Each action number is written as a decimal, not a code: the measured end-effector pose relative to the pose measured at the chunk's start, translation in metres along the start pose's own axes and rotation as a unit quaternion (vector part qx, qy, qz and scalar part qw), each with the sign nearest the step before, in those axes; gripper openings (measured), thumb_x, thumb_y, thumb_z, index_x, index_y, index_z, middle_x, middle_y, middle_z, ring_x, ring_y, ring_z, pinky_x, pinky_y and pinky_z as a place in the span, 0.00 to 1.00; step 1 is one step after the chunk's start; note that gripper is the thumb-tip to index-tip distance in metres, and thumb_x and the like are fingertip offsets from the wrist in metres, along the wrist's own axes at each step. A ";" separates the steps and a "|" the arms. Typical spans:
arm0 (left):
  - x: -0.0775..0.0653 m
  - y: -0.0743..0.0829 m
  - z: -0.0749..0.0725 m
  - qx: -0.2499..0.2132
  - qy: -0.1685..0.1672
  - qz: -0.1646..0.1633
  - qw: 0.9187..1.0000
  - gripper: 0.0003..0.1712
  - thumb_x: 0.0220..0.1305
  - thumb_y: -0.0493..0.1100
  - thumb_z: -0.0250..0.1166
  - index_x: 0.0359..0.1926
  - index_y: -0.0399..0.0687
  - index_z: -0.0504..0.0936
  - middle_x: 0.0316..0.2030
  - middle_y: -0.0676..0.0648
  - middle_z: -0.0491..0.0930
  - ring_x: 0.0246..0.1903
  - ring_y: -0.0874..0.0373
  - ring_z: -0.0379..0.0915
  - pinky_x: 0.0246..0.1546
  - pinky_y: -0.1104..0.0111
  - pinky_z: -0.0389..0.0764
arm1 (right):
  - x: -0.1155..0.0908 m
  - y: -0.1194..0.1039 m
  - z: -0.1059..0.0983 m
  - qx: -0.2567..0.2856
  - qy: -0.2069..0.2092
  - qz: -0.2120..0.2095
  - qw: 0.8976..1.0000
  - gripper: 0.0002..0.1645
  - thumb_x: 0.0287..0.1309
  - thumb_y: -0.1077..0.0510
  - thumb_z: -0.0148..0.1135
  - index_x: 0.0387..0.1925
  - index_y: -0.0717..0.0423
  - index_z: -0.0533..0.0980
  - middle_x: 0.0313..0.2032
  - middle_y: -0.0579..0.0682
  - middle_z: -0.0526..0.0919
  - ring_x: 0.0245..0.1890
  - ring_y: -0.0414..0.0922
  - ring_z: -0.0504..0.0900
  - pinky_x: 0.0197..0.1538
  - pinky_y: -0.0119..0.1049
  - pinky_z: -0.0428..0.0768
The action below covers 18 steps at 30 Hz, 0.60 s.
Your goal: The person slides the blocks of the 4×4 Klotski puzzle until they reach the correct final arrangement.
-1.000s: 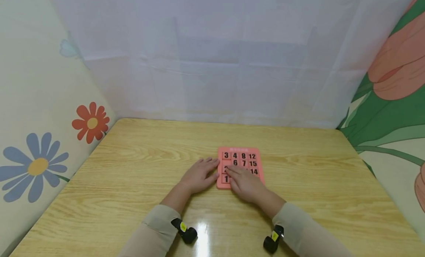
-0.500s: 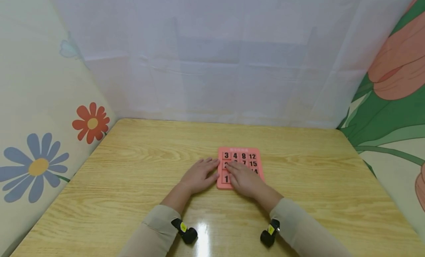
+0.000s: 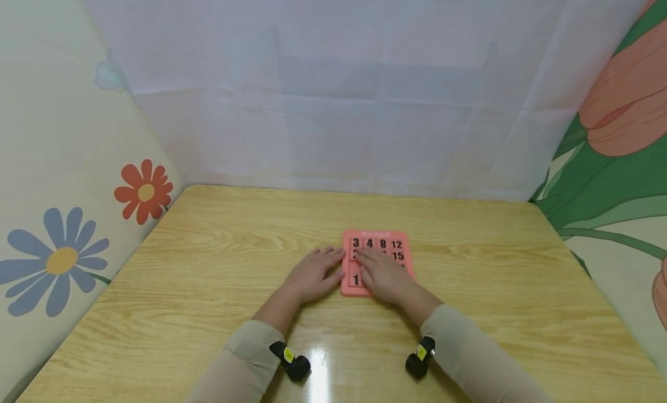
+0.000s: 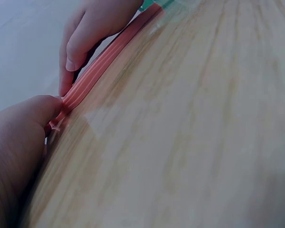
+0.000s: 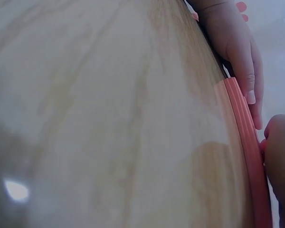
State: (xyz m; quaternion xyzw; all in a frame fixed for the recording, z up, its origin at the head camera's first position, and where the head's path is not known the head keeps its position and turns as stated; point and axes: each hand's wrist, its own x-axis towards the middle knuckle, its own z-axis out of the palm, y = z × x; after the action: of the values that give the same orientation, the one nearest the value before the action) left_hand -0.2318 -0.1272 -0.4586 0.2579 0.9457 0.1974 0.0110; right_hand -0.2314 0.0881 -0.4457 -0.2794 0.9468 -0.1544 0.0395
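A pink sliding number puzzle (image 3: pixel 375 234) lies flat on the table, its raised tiles marked with black numbers. My left hand (image 3: pixel 310 275) rests on the tabletop beside the puzzle, fingertips and thumb touching its left edge. Over the board extends my right hand (image 3: pixel 388 278), its fingertips on the tile marked 2 (image 3: pixel 356 253) in the left column. A gap shows between that tile and the tile marked 1 (image 3: pixel 356 280). The right hand covers much of the lower and middle rows. In both wrist views the puzzle's ridged side (image 4: pixel 102 61) (image 5: pixel 249 142) shows between the two hands.
The wooden table (image 3: pixel 234 229) extends around the puzzle on all sides. A white cloth (image 3: pixel 333 90) hangs behind it, with flower-patterned panels (image 3: pixel 59 261) at left and right. Each sleeve carries a small black camera (image 3: pixel 295 365).
My right hand has slid away from me along the puzzle's left column. The tile marked 2 has moved up with it, towards the tile marked 3. The left hand has stayed put.
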 end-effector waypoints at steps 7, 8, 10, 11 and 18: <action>0.000 0.001 0.000 0.001 -0.008 -0.003 1.000 0.33 0.73 0.56 0.51 0.72 0.47 0.64 0.71 0.47 0.65 0.74 0.47 0.55 0.77 0.53 0.52 | -0.009 0.001 0.002 0.017 0.015 -0.006 1.000 0.29 0.75 0.50 0.40 0.71 0.55 0.64 0.73 0.53 0.63 0.75 0.51 0.59 0.77 0.47 0.58; 0.000 0.001 0.000 0.001 -0.008 -0.002 1.000 0.33 0.73 0.56 0.51 0.72 0.47 0.64 0.71 0.47 0.65 0.74 0.47 0.55 0.77 0.53 0.52 | -0.011 0.001 0.002 0.020 0.017 -0.007 1.000 0.29 0.75 0.50 0.40 0.71 0.55 0.64 0.73 0.52 0.63 0.75 0.51 0.59 0.77 0.47 0.58; 0.000 0.001 0.000 0.000 -0.008 -0.002 1.000 0.33 0.73 0.56 0.51 0.72 0.47 0.64 0.71 0.47 0.65 0.74 0.47 0.55 0.77 0.53 0.51 | -0.016 0.001 0.002 0.028 0.021 -0.008 0.999 0.29 0.75 0.50 0.40 0.71 0.55 0.64 0.73 0.53 0.63 0.75 0.52 0.59 0.78 0.48 0.57; 0.000 0.000 0.000 0.000 -0.007 -0.001 1.000 0.33 0.73 0.56 0.51 0.72 0.46 0.64 0.71 0.47 0.65 0.74 0.47 0.55 0.77 0.53 0.51 | -0.018 0.001 0.003 0.028 0.023 -0.009 0.999 0.29 0.75 0.50 0.40 0.71 0.54 0.64 0.73 0.52 0.62 0.75 0.52 0.59 0.78 0.48 0.57; 0.002 -0.001 -0.001 0.003 -0.008 -0.001 1.000 0.34 0.73 0.57 0.51 0.72 0.46 0.63 0.71 0.47 0.65 0.74 0.47 0.55 0.77 0.54 0.52 | -0.036 -0.001 0.007 0.034 0.039 -0.033 0.998 0.29 0.73 0.52 0.43 0.69 0.58 0.66 0.72 0.55 0.65 0.74 0.54 0.61 0.77 0.50 0.58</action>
State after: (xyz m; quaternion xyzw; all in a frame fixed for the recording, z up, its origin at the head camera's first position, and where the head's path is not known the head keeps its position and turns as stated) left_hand -0.2343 -0.1269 -0.4577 0.2584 0.9464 0.1927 0.0184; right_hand -0.1998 0.1047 -0.4526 -0.3025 0.9322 -0.1984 0.0069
